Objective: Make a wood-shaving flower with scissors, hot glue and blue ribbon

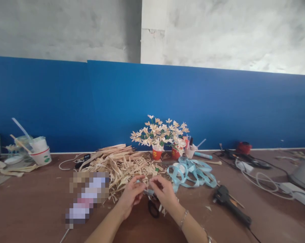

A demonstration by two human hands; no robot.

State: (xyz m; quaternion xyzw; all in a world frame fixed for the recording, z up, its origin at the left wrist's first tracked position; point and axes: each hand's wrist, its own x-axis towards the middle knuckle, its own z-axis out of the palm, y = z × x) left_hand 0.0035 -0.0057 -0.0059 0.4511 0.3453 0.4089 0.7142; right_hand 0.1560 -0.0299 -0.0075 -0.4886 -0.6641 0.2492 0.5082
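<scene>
My left hand (pixel 132 194) is over the front edge of a pile of pale dried husk strips (pixel 124 165), its fingers bent and pressed together. Close beside it on the right, my right hand (pixel 163 190) has thumb and fingertips pinched. The fingertips of both hands nearly meet; whatever lies between them is too small to make out. Dark-handled scissors (pixel 153 208) lie on the table just under and between the hands, their blades partly hidden. Behind stand pale flowers (pixel 158 131) in red cups (pixel 156 154).
Light blue ribbon (pixel 193 173) lies loosely coiled right of the pile. Farther right are a black glue gun (pixel 230 204), white cables (pixel 263 184) and a power strip (pixel 298 195). A white cup (pixel 42 157) stands left. A blurred-out lit object (pixel 87 199) lies left of my hands.
</scene>
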